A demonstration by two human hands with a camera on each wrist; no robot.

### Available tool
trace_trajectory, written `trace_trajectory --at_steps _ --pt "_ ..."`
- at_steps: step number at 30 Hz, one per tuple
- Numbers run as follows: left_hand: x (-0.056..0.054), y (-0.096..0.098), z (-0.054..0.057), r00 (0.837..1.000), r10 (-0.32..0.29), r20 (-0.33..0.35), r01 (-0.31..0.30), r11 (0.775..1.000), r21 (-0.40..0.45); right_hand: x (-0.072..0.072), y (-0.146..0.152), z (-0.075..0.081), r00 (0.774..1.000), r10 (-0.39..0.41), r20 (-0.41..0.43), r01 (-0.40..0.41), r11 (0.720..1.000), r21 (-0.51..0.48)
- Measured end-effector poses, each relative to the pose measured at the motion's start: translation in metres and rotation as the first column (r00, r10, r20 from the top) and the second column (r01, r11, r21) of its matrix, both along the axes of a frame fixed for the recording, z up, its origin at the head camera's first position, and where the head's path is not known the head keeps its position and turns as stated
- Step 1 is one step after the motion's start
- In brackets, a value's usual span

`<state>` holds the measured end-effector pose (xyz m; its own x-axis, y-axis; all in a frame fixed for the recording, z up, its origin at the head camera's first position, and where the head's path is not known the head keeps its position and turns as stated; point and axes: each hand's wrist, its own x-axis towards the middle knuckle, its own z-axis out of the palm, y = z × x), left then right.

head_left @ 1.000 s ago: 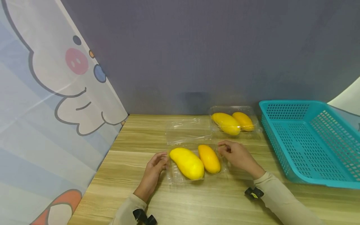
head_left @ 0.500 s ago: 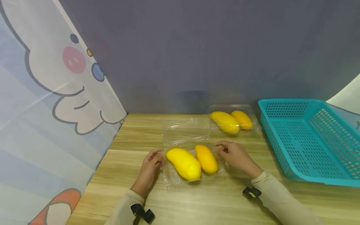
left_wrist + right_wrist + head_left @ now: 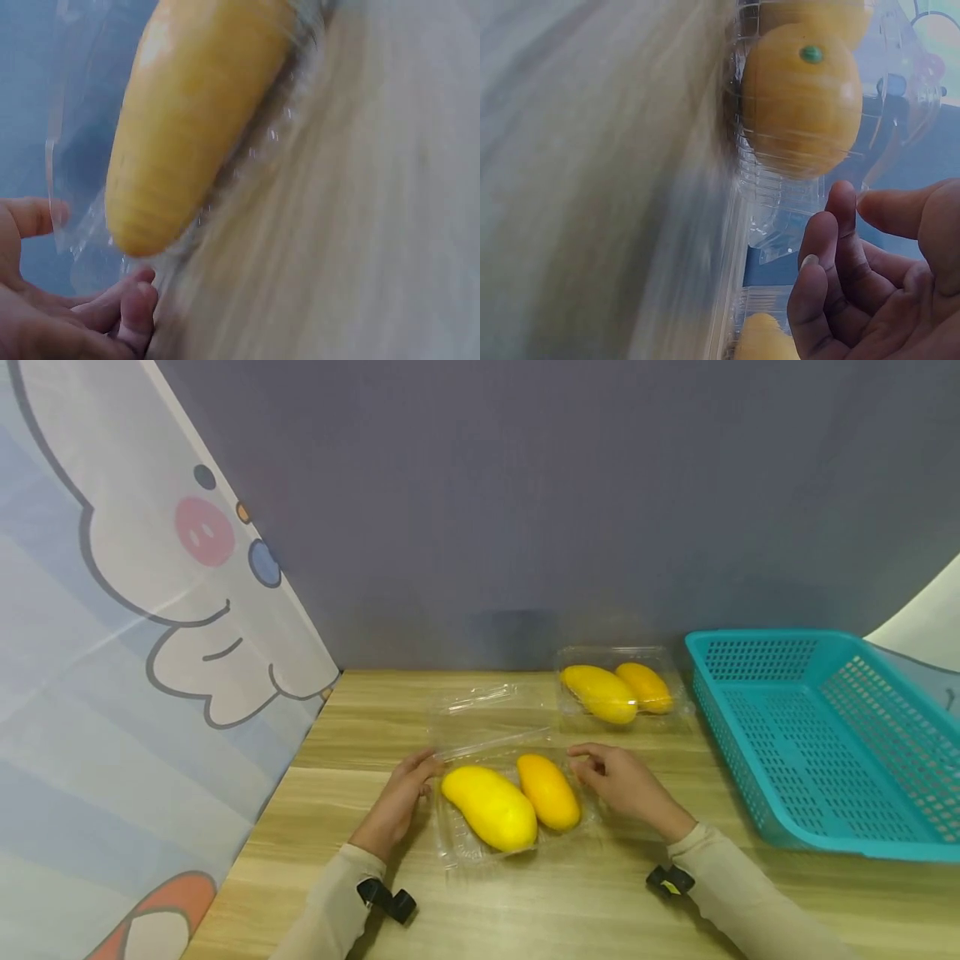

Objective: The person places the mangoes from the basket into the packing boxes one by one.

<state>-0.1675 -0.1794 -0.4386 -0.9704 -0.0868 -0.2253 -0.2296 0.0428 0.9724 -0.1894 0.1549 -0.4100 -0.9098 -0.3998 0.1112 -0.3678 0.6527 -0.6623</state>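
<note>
A transparent plastic clamshell box (image 3: 450, 850) lies on the wooden table with its lid (image 3: 491, 714) folded back. Inside are a large yellow mango (image 3: 491, 810) and a smaller orange-yellow mango (image 3: 550, 793), side by side. My left hand (image 3: 397, 797) touches the box's left edge, its thumb and fingers apart in the left wrist view. At the right edge, my right hand (image 3: 626, 785) appears to pinch the plastic rim between thumb and index finger. The right wrist view shows the smaller mango (image 3: 802, 105) with a green spot on its end.
Behind, near the dark wall, sits a second clamshell box (image 3: 622, 653) holding two mangoes (image 3: 600, 695) under its lid. A turquoise basket (image 3: 780, 814) with perforated sides stands on the right. A cartoon-printed curtain (image 3: 112, 693) borders the table's left side.
The front box has shifted slightly left and nearer, with the right hand keeping at its edge. My left hand has slid a little farther back along the box's left side.
</note>
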Motion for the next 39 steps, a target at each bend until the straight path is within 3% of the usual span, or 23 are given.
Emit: trace_trajectory --at_steps 4,16,30,39 --pt "-0.002 0.0041 0.0012 1.0 -0.004 -0.001 0.004 1.0 -0.03 0.0007 0.0003 -0.0008 1.0 -0.008 0.011 0.008 1.0 -0.009" --pt "-0.0052 0.0051 -0.0002 1.0 0.026 -0.01 -0.026 1.0 0.005 0.0011 0.0015 0.0021 0.998 -0.012 0.056 0.014 0.999 -0.032" --pt "-0.0084 0.0034 -0.0048 0.994 0.023 -0.104 -0.016 0.998 0.067 -0.0001 0.0013 0.0028 0.999 -0.007 0.049 0.008 0.999 -0.034" --pt "-0.0089 0.0035 -0.0035 0.98 0.004 -0.201 0.013 0.997 0.082 0.0009 0.0013 0.003 1.0 -0.023 0.018 0.023 1.0 -0.002"
